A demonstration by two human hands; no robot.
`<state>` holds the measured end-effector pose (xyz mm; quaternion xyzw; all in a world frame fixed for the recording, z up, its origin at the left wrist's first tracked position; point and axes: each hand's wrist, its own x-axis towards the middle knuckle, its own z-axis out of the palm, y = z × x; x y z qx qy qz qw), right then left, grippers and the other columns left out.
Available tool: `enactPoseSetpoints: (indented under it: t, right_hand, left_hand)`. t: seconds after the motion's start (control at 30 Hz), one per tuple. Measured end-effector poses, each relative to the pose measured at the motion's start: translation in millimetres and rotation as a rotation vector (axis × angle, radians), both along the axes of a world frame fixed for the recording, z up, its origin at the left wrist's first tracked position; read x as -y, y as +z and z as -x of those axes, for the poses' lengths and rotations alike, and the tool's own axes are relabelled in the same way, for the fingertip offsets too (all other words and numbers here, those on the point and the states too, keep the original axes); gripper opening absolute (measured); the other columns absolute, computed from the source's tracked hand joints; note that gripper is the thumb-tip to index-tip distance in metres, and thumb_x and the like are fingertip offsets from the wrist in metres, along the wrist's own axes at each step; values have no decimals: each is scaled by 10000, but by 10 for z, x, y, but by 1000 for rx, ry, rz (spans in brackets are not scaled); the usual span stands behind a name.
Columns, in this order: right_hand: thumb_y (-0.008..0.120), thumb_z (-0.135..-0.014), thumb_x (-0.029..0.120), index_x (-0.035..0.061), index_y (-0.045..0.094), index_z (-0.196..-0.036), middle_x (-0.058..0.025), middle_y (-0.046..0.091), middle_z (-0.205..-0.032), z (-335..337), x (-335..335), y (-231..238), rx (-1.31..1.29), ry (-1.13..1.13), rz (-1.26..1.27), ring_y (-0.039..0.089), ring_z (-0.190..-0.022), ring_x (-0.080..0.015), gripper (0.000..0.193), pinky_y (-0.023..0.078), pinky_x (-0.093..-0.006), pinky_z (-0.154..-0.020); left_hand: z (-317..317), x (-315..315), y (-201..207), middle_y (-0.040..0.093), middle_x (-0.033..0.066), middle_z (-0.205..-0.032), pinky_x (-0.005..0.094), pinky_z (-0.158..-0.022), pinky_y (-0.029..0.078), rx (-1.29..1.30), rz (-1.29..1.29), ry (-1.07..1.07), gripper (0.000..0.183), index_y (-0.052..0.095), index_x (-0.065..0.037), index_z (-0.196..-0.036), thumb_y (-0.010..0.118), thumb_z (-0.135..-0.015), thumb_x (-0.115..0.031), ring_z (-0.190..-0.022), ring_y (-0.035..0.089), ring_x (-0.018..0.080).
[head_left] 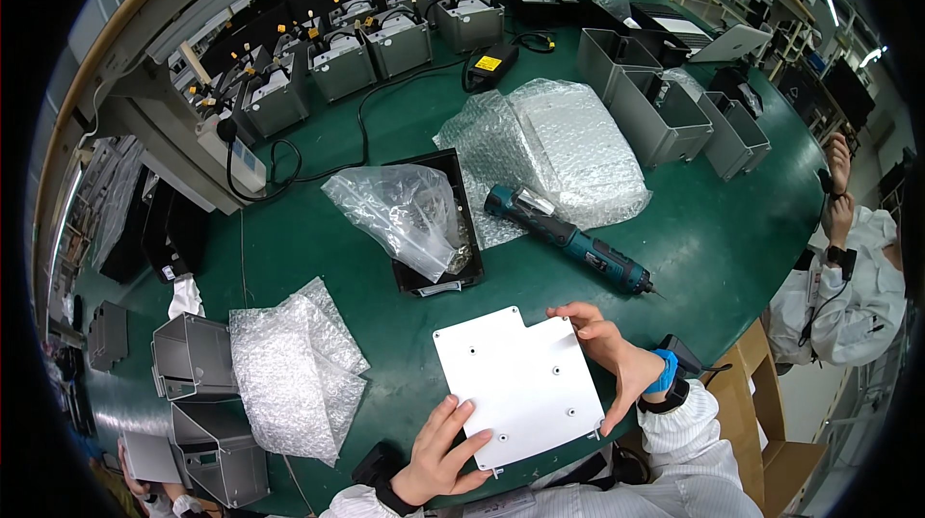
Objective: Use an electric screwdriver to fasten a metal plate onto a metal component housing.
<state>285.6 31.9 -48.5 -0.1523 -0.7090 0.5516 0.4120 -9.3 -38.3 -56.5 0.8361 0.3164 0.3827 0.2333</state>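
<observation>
A flat white metal plate, notched at its far edge and dotted with several small holes and studs, is held between my two hands above the near edge of the table. My left hand lies at the plate's lower left, fingers over its face. My right hand grips the plate's right edge, the thumb low and the fingertips at the far corner. Beyond the plate lies a teal and black cordless screwdriver. To its left stands a black parts bin with a clear plastic bag in it.
Bubble wrap lies at left beside grey metal housings. A bubble-wrapped stack sits past the screwdriver. Several cabled grey units line the back; open housings stand far right. A co-worker's sleeve shows at right, beside a cardboard box.
</observation>
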Motion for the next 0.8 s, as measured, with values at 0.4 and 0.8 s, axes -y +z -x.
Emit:
enactPoseSetpoints:
  t: [0.4,0.8]
  right_hand:
    - [903,-401,395,197,206,-1350,-175,91,-1388,12,-1,21,-36,12,11,120,-1306,-354,1194,143,-480,-1047]
    - [712,-705,491,105,243,-1337,-100,212,-1362,-83,-10,-76,-303,-235,156,315,-1236,-277,877,303,-438,-990]
  left_hand:
    - [77,-40,46,429,254,-1274,520,-971,331,-6,-116,18,499,555,-85,-1153,582,-797,-435,-1206,386,431]
    - [33,-1536,1096,581,197,-1005,400,-849,435,-238,-184,302,130,580,58,-871,510,-763,58,-990,541,366]
